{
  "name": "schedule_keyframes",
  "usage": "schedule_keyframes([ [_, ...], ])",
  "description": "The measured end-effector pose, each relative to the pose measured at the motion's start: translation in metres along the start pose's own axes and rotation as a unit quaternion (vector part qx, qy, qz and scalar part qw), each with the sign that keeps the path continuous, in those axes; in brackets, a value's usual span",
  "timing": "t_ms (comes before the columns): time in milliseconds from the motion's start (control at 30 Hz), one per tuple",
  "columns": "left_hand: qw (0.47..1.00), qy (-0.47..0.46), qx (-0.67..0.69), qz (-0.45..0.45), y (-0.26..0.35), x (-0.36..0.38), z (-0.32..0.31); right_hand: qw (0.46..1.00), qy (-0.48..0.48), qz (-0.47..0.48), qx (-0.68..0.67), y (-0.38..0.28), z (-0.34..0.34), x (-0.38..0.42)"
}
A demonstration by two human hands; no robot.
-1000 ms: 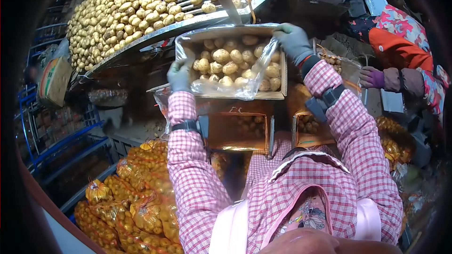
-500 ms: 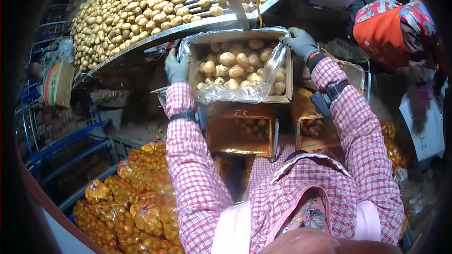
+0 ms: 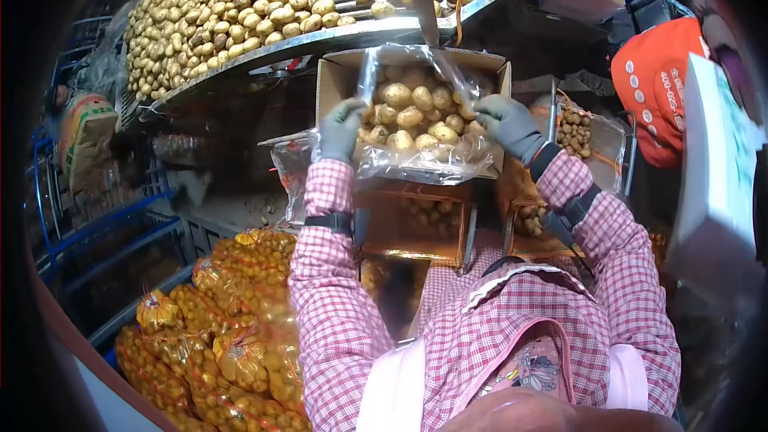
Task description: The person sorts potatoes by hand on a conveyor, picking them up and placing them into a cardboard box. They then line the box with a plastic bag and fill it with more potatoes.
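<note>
A cardboard box (image 3: 331,80) stands in front of me, holding several potatoes (image 3: 410,117) inside a clear plastic liner (image 3: 424,171). My left hand (image 3: 340,130), in a grey glove, is closed on the liner's edge at the box's left side. On the right side, my gloved right hand (image 3: 510,125) pinches the liner's opposite edge, its fingertips over the potatoes. The liner is gathered inward from the box walls, leaving the left cardboard wall bare. Part of the liner hangs across the front rim.
Beyond the box, a slatted metal sorting table (image 3: 352,32) bears a large heap of potatoes. Filled net bags (image 3: 232,328) lie at lower left. Frames with orange bags (image 3: 412,228) stand below the box. At right, a person in an orange garment (image 3: 660,88) holds a white carton (image 3: 716,168).
Both hands have moved inward from the box's upper corners, drawing the liner off the rim toward the middle. At right, the white carton has been raised.
</note>
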State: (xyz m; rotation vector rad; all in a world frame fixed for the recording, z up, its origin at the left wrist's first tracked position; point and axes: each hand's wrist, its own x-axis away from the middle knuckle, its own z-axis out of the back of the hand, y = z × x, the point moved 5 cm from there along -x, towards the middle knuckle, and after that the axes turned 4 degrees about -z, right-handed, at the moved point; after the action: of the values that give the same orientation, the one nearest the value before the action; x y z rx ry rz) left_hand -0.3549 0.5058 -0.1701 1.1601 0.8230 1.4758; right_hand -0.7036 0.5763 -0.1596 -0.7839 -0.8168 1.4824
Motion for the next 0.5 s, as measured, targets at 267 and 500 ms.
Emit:
schedule_keyframes([
  [267, 0.943, -0.297, -0.054, 0.137, 0.034, 0.025, -0.012, 0.880, -0.403, -0.211, -0.140, -0.045, 0.036, 0.045],
  [500, 0.884, 0.104, -0.455, -0.003, 0.005, -0.032, 0.086, 0.897, -0.076, -0.405, -0.158, 0.068, 0.047, 0.030],
])
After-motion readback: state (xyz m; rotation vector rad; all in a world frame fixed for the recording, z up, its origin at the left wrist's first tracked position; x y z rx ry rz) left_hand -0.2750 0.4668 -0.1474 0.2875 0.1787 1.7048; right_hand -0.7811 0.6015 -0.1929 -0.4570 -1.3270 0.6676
